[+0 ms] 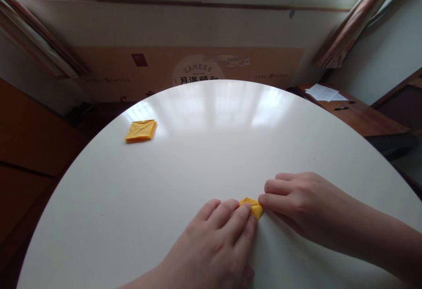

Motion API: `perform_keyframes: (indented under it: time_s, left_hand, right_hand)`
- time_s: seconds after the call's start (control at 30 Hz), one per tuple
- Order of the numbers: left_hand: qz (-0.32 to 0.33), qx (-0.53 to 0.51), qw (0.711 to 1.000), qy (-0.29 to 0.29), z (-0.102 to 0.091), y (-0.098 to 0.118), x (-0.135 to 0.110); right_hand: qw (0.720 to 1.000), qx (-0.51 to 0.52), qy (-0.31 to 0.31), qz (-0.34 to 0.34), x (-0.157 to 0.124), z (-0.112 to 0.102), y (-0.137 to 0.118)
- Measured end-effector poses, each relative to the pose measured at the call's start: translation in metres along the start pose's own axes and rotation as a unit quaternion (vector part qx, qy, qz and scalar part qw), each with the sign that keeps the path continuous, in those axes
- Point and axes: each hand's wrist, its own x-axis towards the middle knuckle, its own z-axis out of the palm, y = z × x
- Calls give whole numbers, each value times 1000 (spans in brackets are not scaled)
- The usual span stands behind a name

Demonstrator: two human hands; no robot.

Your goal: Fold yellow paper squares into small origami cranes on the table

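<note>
A small piece of folded yellow paper (256,206) lies on the white table near its front, with creased flaps showing. My left hand (220,232) rests over its left part, fingers stretched out and lying flat, with the fingertips pressing on the paper and hiding some of it. From the right, my right hand (296,199) has its fingers curled together, and the index fingertip meets the paper's right corner. The right thumb is mostly hidden beneath the hand. Farther off at the left sits another folded yellow paper (141,130), a wrinkled, flat square packet.
The round white table (184,161) has a glossy top with window reflections. Behind its right edge stands a brown wooden desk (372,115) with white sheets (325,92) on it. An orange-brown wooden panel (29,148) is at the left, and curtains hang on both sides.
</note>
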Motion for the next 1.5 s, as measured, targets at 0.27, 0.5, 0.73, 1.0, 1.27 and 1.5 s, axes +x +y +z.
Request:
perform_keyframes:
  time_s: [0.27,0.5,0.73,1.0,1.27,1.5]
  left_hand:
    - [1,-6,1000,11,1,-1,-1]
    - [-20,-16,999,-23,-9,4,3]
    - [-52,-74,995,31,-18,-2,2]
    - [-104,-78,991,30,-22,-8,7]
    - [-98,-73,992,12,-24,-5,11]
    - [-41,-76,996,7,-23,-1,7]
  right_hand:
    - [999,-5,-15,34,-2,-6,-2]
    - [993,16,105,45,-6,-5,14]
    - [997,48,56,35,0,-1,12]
    - [998,63,13,22,3,-6,4]
    - [998,60,31,-3,3,1,1]
    - [995,52,80,27,4,4,5]
